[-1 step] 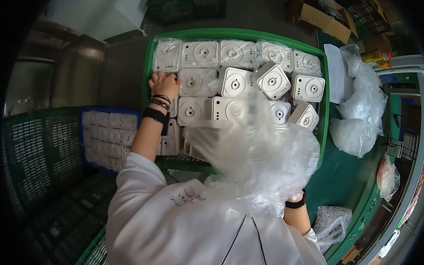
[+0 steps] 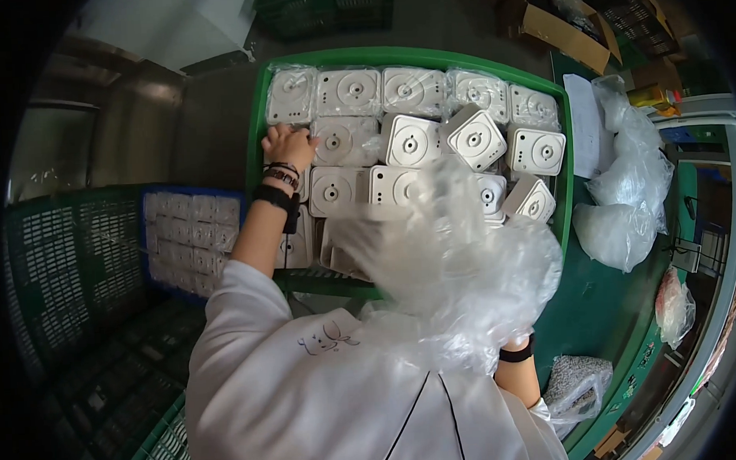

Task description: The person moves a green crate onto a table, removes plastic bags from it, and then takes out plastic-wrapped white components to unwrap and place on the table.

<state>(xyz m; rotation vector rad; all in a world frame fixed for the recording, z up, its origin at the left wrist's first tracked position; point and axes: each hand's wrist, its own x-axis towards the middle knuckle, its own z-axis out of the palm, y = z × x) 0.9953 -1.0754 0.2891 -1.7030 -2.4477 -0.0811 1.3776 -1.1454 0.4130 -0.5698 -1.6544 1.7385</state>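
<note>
My left hand [image 2: 290, 147] reaches over the left side of a green crate [image 2: 565, 199]. Its bent fingers are closed over the edge of a white plastic housing [image 2: 305, 183], mostly covered by my hand and wrist. Beside it lies a white housing in clear film [image 2: 342, 142]. Several bare housings [image 2: 411, 142] stand in the middle and right, some tilted. At my chest, my right hand [image 2: 516, 340] is largely hidden behind a blurred bunch of clear plastic bags [image 2: 491, 282], which it grips from below. The bags cover the crate's near right part.
A blue crate [image 2: 144, 213] of wrapped housings stands left, near green mesh crates [image 2: 53, 265]. On the green bench [image 2: 585, 287] at right lie puffed clear bags [image 2: 619, 229], a paper sheet [image 2: 581, 117] and a bag of small grey pieces [image 2: 580, 385]. A cardboard box [image 2: 568, 36] is far right.
The bunch of clear bags has shifted slightly to the right with my right wrist. My left hand stays almost in the same place on the housing.
</note>
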